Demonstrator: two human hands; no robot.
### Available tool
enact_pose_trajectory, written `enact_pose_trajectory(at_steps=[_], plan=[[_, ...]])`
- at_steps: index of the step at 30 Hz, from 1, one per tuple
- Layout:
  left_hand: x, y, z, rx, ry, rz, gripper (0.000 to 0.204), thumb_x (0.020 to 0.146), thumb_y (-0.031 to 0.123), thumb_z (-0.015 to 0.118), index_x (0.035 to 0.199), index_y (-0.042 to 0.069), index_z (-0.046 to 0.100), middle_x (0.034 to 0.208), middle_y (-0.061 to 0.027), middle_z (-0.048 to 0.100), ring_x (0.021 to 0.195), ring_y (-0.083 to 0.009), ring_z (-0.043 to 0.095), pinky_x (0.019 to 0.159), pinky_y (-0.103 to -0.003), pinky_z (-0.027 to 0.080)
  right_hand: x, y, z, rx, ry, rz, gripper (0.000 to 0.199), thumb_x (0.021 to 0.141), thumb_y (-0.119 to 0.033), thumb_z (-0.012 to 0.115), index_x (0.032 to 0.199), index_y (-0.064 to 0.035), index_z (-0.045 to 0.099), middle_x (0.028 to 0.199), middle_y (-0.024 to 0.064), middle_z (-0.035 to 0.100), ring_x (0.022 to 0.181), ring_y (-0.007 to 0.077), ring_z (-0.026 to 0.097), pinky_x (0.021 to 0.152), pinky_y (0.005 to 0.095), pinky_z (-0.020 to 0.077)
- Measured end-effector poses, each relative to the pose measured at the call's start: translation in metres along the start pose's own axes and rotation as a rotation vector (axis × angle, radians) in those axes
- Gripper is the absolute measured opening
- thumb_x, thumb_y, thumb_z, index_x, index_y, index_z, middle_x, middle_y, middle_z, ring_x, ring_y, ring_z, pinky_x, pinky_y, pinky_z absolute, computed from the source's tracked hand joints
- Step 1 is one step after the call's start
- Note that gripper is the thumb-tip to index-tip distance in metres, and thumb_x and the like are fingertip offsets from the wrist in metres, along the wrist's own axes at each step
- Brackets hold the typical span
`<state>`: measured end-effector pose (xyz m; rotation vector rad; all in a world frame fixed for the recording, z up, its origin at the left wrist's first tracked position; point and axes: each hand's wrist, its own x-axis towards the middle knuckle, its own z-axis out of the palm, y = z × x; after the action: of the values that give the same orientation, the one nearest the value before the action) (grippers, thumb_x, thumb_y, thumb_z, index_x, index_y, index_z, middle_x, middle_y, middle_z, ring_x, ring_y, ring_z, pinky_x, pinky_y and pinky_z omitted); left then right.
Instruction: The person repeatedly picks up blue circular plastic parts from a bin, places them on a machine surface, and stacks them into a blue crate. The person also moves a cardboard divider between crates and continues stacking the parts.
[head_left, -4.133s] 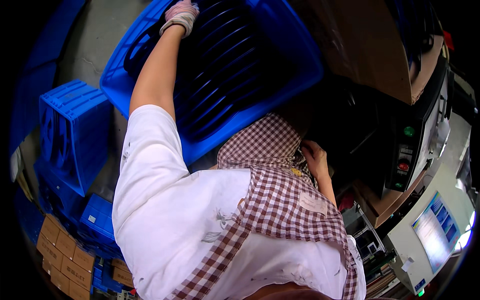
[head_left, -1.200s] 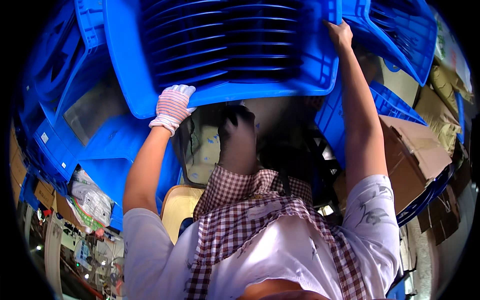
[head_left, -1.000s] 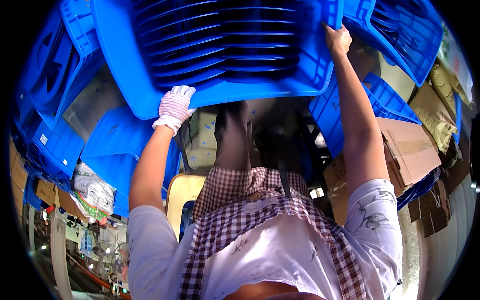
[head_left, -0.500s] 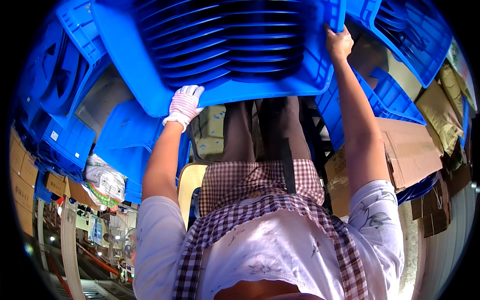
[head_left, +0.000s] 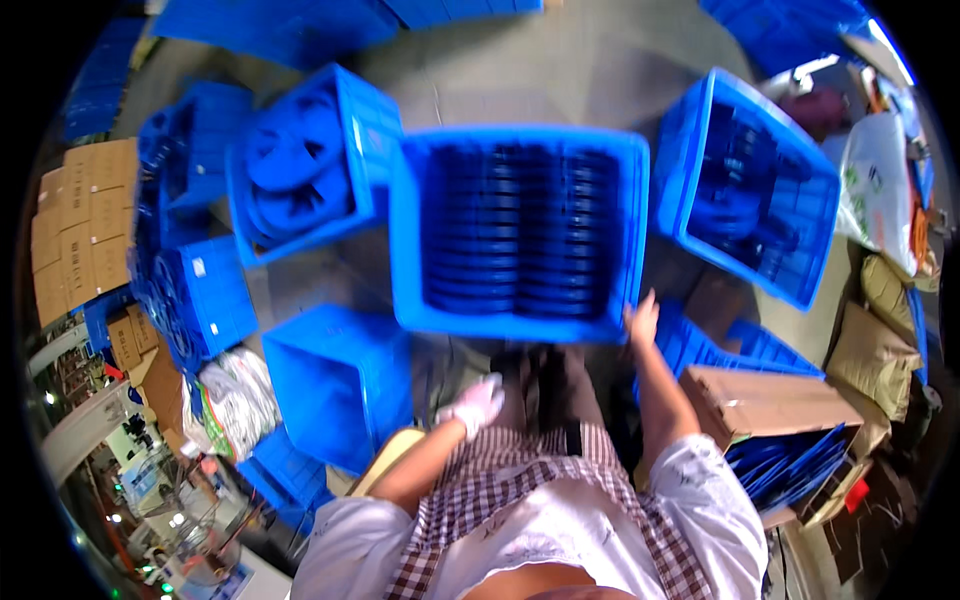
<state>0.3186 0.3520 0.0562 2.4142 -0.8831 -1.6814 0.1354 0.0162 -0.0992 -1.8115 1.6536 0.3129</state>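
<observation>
Head view: left hand (head_left: 475, 403) blurry

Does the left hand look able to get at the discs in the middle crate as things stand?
Probably yes: the left hand, though blurred, looks empty, and the middle crate shows no lid over the discs; only the near rim seems between them.

And there's the blue rectangular plastic crate (head_left: 520, 327), mouth open, dark thin round-edged pieces (head_left: 475, 240) lined up in two columns between far and near edges!
</observation>
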Motion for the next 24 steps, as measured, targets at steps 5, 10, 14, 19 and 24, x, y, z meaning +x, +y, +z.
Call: enact_pose_trajectory(at_steps=[5,10,14,19,24], plan=[[-0.072,-0.014,-0.01,-0.208,0.049,-0.225,0.042,0.089,0.038,0.053,0.114,0.006,0.062,0.113,-0.0201,0.064,0.109,-0.0354,0.059,0.095,-0.04,0.045,-0.076,0.026,0.002,0.291,-0.546,-0.055,0.044,0.08,-0.031,0.068,0.116,-0.0066,0.06,0.09,0.0138,0.066,0.08,0.0267,0.064,0.068,0.0397,0.053],[-0.097,0.011,-0.094,-0.248,0.292,-0.284,0.041,0.088,0.036,0.052,0.111,0.005,0.064,0.113,-0.0186,0.065,0.109,-0.0327,0.06,0.095,-0.039,0.045,-0.097,-0.022,-0.085,0.499,-0.831,0.066,0.04,0.086,-0.022,0.065,0.121,-0.0052,0.058,0.094,0.0116,0.066,0.073,0.0238,0.066,0.061,0.0369,0.0551],[-0.09,0.011,-0.117,-0.429,0.458,-0.159,0.034,0.093,0.028,0.055,0.115,0.002,0.06,0.097,-0.0083,0.068,0.085,-0.0163,0.063,0.076,-0.031,0.051,-0.048,-0.03,-0.109,0.727,-0.668,-0.028,0.03,0.089,-0.016,0.059,0.117,-0.0063,0.054,0.084,0.0133,0.063,0.055,0.0212,0.058,0.043,0.034,0.0461],[-0.088,-0.01,-0.115,-0.517,0.331,0.076,0.028,0.096,0.021,0.053,0.114,0.0,0.057,0.088,-0.0067,0.066,0.077,-0.0143,0.061,0.069,-0.03,0.051,-0.095,-0.056,-0.179,0.803,-0.552,-0.071,0.021,0.087,-0.021,0.059,0.104,-0.008,0.062,0.07,0.0094,0.06,0.054,0.02,0.057,0.04,0.0311,0.0414],[-0.085,-0.134,-0.096,-0.303,0.46,0.126,0.034,0.09,0.029,0.056,0.111,0.003,0.062,0.108,-0.0182,0.067,0.095,-0.0308,0.065,0.086,-0.038,0.05,-0.166,-0.06,-0.164,0.818,-0.501,0.02,0.012,0.09,-0.02,0.055,0.096,-0.0091,0.056,0.06,0.0045,0.049,0.043,0.014,0.046,0.035,0.0264,0.0338]])
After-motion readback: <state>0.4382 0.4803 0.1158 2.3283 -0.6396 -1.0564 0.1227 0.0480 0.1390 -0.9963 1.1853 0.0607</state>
